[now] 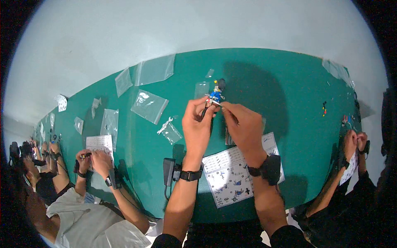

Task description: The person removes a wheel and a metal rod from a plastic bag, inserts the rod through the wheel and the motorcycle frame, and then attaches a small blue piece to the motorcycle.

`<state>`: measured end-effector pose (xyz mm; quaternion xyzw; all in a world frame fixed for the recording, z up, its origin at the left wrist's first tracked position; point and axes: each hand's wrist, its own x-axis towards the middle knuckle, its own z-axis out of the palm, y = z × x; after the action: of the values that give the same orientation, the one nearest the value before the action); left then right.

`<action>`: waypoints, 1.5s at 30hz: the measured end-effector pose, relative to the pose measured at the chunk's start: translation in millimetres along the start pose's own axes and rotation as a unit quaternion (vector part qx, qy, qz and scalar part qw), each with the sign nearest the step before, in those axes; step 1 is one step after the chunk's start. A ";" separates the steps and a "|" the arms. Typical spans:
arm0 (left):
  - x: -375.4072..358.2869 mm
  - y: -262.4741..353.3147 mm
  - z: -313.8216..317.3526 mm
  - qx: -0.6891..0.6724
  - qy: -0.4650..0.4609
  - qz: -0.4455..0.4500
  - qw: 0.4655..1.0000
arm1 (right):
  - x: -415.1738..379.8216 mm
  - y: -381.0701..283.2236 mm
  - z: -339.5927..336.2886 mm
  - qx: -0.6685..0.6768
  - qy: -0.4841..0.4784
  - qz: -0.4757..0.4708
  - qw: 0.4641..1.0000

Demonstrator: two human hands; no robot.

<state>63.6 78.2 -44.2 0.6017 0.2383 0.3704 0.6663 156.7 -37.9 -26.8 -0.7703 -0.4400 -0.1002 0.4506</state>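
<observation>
The left hand [197,124] pinches a small blue-and-black toy model [215,96] at its fingertips; the right hand [244,126] pinches its near side.

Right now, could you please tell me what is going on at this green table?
The person's left hand holds a small, partly blue model above the table, while the fingers of the right hand are up close to its lower side; exactly what they grip is too small to tell. A printed instruction sheet lies beneath the forearms, and a wrench-shaped piece lies to the left. Co-workers' hands are busy on both sides.
</observation>
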 end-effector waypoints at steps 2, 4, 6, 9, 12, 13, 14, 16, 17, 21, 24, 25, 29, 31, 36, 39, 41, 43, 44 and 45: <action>-1.3 2.1 1.0 0.005 -0.003 0.006 1.000 | 0.2 1.5 1.3 0.037 0.011 0.015 0.999; -2.6 3.3 0.6 0.042 -0.004 0.016 0.999 | 1.6 2.9 -2.3 0.017 0.012 0.000 1.000; -2.7 4.6 -0.8 0.113 -0.005 0.030 0.993 | 1.6 -3.8 -11.3 -0.045 -0.030 0.002 0.999; -4.9 13.9 2.2 0.147 -0.006 0.010 0.989 | 0.0 -9.3 -8.5 -0.005 -0.023 0.034 0.999; -3.9 5.4 2.1 0.077 -0.015 0.045 0.996 | -1.5 -0.2 -3.5 0.097 -0.011 0.086 0.992; -4.7 2.8 2.5 0.069 -0.016 0.037 0.997 | -1.3 4.1 -3.3 0.130 -0.013 0.102 0.986; -6.2 0.7 2.6 0.061 -0.016 0.029 0.998 | -2.9 5.4 -5.1 0.096 -0.007 0.081 0.992; -2.6 1.6 2.5 0.054 -0.020 0.029 0.998 | -1.3 4.2 -4.2 0.034 0.011 0.034 0.999; -3.2 2.6 2.2 0.055 -0.024 0.031 0.998 | -1.5 0.1 -5.2 0.001 -0.016 0.033 0.999; -4.5 5.0 0.9 0.048 -0.017 0.010 0.999 | -3.4 -8.1 -10.5 -0.078 -0.061 0.020 0.995; -5.5 4.5 1.8 0.035 -0.027 0.010 0.999 | -4.3 -4.4 -6.6 0.018 -0.008 0.048 0.999; -5.4 4.1 1.3 0.045 -0.032 0.020 0.998 | -4.3 -4.1 -4.5 0.071 0.017 0.066 0.995; -7.0 6.3 0.8 0.075 -0.052 0.028 0.995 | -1.9 -2.9 -11.4 0.319 -0.071 0.301 0.896; -7.4 7.4 1.0 0.087 -0.059 0.024 0.994 | -2.9 1.2 -9.9 0.361 -0.076 0.310 0.876; -9.5 3.0 0.1 0.114 -0.066 0.038 0.991 | -8.0 0.5 -13.0 0.401 -0.081 0.353 0.842; -8.7 3.4 -2.4 0.109 -0.085 0.024 0.990 | -9.1 3.0 -14.8 0.397 -0.085 0.346 0.846; -7.7 2.5 -2.6 0.099 -0.086 0.027 0.991 | -10.9 2.8 -14.0 0.358 -0.073 0.314 0.877; -7.4 1.7 -2.0 0.096 -0.082 0.027 0.992 | -13.0 -0.9 -9.9 0.294 -0.051 0.266 0.917; -7.7 1.2 -1.4 0.099 -0.079 0.025 0.992 | -13.1 0.7 -9.3 0.257 -0.048 0.230 0.937; -8.0 0.9 -1.3 0.102 -0.075 0.022 0.992 | -12.9 3.0 -8.9 0.220 -0.045 0.194 0.955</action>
<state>57.5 72.8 -44.5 0.6979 0.2107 0.3126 0.6089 153.5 -53.0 -30.6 -0.7265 -0.3131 0.1228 0.5993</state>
